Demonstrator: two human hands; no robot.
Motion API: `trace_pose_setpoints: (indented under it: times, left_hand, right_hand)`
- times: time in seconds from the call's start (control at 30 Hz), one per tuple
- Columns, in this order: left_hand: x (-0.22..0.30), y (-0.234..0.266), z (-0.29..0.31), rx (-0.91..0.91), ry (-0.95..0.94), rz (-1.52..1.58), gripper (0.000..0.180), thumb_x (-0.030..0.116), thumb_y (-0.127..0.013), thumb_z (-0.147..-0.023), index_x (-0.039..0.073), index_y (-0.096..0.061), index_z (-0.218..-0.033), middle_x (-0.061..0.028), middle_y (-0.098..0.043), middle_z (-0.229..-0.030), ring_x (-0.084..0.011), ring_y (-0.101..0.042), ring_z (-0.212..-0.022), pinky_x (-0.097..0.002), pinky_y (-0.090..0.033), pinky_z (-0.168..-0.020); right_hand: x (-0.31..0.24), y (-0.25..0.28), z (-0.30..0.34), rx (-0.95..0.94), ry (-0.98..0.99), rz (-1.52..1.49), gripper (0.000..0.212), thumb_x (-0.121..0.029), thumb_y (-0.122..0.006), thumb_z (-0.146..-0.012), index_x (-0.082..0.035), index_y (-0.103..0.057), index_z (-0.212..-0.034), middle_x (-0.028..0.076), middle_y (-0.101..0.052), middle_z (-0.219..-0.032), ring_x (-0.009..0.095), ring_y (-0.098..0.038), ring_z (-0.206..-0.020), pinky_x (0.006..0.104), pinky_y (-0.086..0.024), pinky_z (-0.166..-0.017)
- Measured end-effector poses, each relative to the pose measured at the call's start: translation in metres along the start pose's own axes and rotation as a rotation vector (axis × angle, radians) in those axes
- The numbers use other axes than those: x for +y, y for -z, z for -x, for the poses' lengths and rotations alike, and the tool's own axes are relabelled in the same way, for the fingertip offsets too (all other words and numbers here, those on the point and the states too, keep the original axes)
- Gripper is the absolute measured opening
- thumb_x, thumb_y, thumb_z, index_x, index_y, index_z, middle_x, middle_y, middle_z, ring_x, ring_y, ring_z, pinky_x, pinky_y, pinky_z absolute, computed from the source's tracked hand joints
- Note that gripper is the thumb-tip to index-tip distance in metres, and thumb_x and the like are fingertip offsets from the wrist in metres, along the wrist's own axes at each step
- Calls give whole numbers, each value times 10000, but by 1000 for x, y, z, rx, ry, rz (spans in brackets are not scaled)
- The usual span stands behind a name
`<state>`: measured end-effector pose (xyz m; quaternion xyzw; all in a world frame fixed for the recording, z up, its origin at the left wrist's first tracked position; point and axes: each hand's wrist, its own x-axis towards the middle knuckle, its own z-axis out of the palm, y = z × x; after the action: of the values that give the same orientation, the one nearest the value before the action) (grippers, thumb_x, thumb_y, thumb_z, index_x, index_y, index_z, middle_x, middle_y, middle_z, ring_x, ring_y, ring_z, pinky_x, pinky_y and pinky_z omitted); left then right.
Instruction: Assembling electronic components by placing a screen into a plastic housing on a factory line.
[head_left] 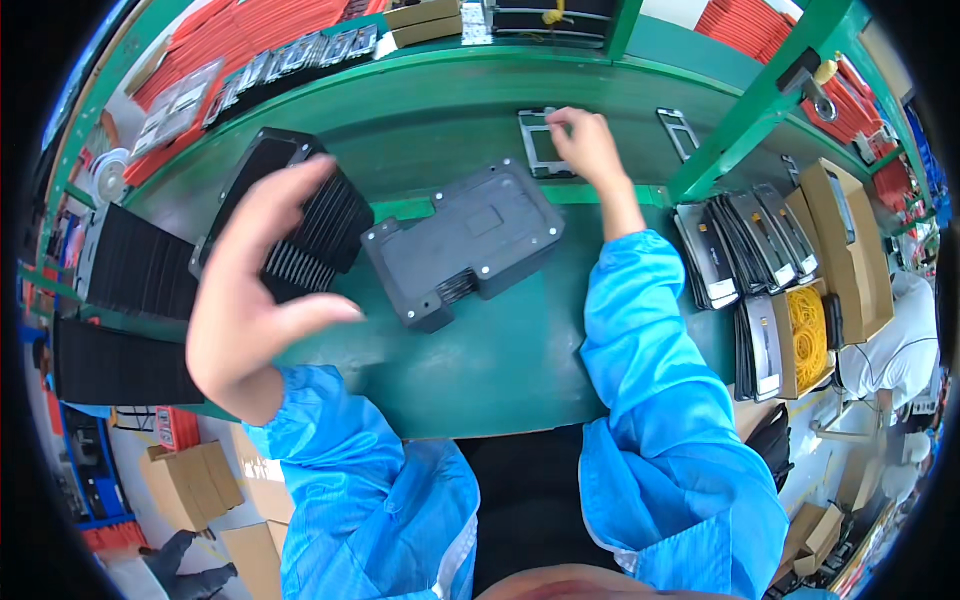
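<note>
- The right hand [590, 145] reaches to the upper middle of the frame, where its fingers [562, 118] pinch the top right corner of a flat dark rectangular frame [540, 145] lying on the green desk [500, 360].
- That frame lies directly under and just left of the fingertips — its long axis runs away from the person, up and down in the picture, slightly tilted.
- The right hand is by far the nearer one; the left hand [250, 290] hangs well apart, at the left of the frame.
- The left hand is loosely open — fingers spread and curled a little, holding nothing — raised over a slotted black tray [330, 225] of thin dark plates standing on edge.
- The frame looks thin and dark grey, with a lighter greenish window in its middle and a narrow border; its right edge is hidden by the hand.
- Between the two hands sits a blocky dark grey jig [465, 245], lying askew at the centre, apart from the frame.
- A second similar flat piece [678, 132] lies further right on the desk, untouched.
</note>
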<state>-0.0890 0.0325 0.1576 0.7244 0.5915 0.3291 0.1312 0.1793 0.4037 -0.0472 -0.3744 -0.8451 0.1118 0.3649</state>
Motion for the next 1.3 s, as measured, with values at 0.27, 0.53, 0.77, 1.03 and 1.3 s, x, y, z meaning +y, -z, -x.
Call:
trace_pose_setpoints:
  times: [0.27, 0.53, 0.77, 1.03, 1.3]
  left_hand:
    - [32, -88, -41, -320, 365, -292, 1255, 249, -1015, -513, 62, -407, -1594, -234, -534, -1435, -459, -567, -1287, -479, -495, -1090]
    - [10, -83, -33, -267, 322, -314, 1180, 241, -995, -547, 81, -443, -1578, -233, -586, -1315, -413, -632, -1173, -461, -560, -995]
    - [-17, -43, -30, -214, 568, -5, 844, 395, -887, -795, 16, -563, -1476, -234, -692, -1175, -381, -692, -1040, -403, -563, -913]
    - [-31, -42, -33, -87, 543, 110, 728, 502, -778, -908, -40, -632, -1371, -241, -737, -1094, -338, -722, -941, -399, -571, -847]
    - [-23, -59, -46, -269, 526, -181, 879, 533, -897, -740, -46, -643, -1351, -270, -725, -1159, -390, -715, -1064, -417, -563, -930]
  right_hand:
    - [-6, -32, 9, -46, -32, 323, 221, -231, -740, -896, -179, -799, -1102, 30, -763, -1145, 357, -652, -1060, 506, -501, -943]
    - [38, 14, -1, -145, -385, 582, 177, -289, -768, -883, -187, -799, -1025, 72, -779, -1053, 350, -694, -1024, 503, -523, -922]
    - [-49, 105, -3, -111, -281, -99, 262, -230, -722, -868, 6, -755, -977, 167, -758, -793, 241, -742, -723, 336, -552, -668]
    - [-216, 91, 65, -387, 63, 140, 200, -176, -760, -818, 3, -729, -901, 148, -742, -773, 322, -717, -744, 428, -552, -743]
    - [-224, 92, 74, -256, 203, 314, 124, -153, -750, -846, -37, -719, -814, 137, -720, -789, 322, -658, -824, 446, -496, -801]
